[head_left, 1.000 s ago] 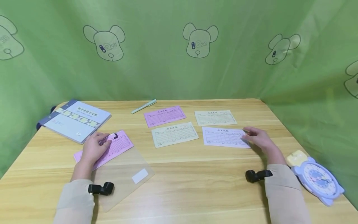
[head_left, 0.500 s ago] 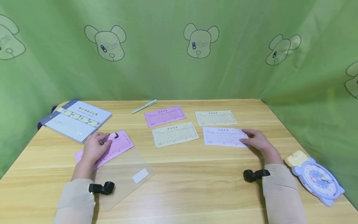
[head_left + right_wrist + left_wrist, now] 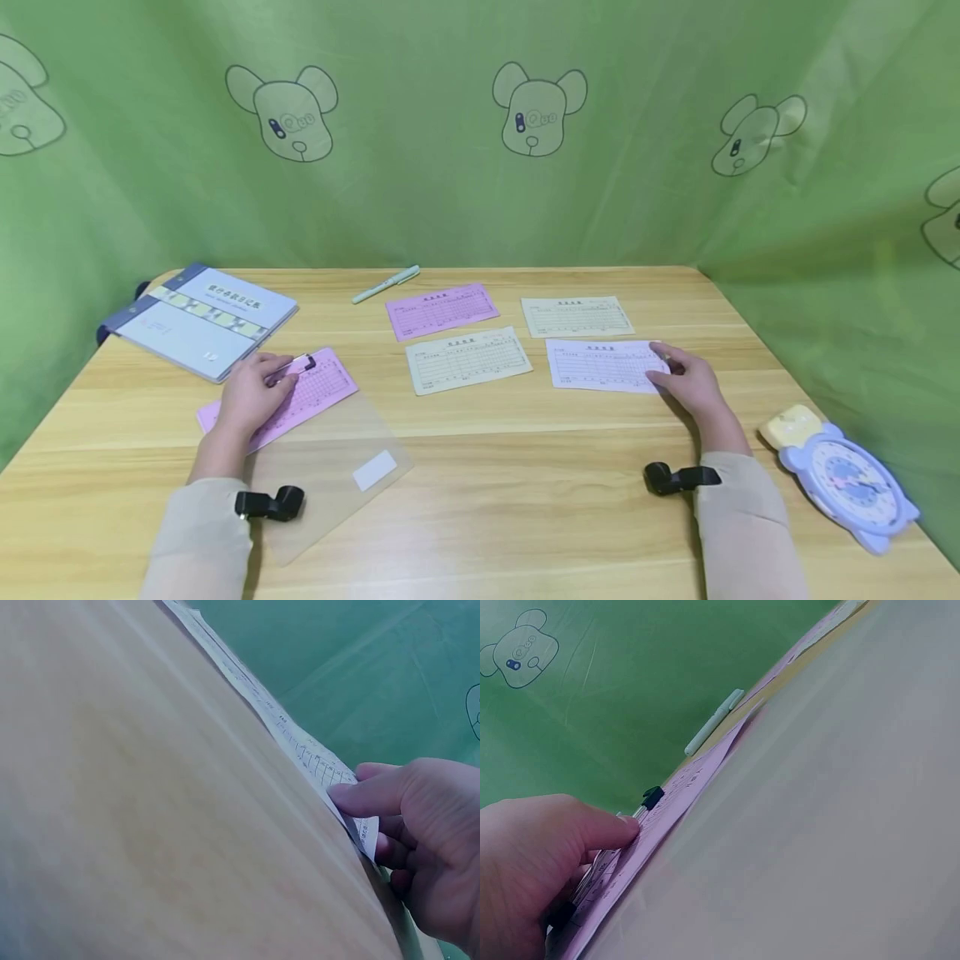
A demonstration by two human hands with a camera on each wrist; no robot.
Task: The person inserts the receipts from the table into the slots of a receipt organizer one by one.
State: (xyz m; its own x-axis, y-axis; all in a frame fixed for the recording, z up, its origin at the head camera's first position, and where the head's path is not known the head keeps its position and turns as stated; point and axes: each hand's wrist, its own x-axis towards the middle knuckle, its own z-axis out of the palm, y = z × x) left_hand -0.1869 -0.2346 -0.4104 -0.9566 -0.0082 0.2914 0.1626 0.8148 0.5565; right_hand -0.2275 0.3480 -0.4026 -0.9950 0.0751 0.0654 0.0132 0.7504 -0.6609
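Note:
In the head view, my left hand (image 3: pixel 257 390) grips the metal clip (image 3: pixel 291 369) with black ends on a translucent clipboard (image 3: pixel 330 483). A pink form slip (image 3: pixel 315 396) lies under that clip, partly hidden by the hand. In the left wrist view, the thumb presses on the clip (image 3: pixel 652 798). Over on the right, my right hand (image 3: pixel 692 382) pinches the right end of a pale lilac form slip (image 3: pixel 600 365). The right wrist view shows the thumb on top of this slip (image 3: pixel 322 765), its end bent up slightly.
Two pale green slips (image 3: pixel 470 361) and another pink slip (image 3: pixel 442 312) lie mid-table. Behind them is a pen (image 3: pixel 386 285). A blue account book (image 3: pixel 210 321) lies far left. A blue toy clock (image 3: pixel 855 483) and a yellow block (image 3: pixel 792 426) are at right.
My right hand has shifted a little left and now pinches the lilac slip, whose right end has bent up. That slip has slid slightly right. The left hand stays still.

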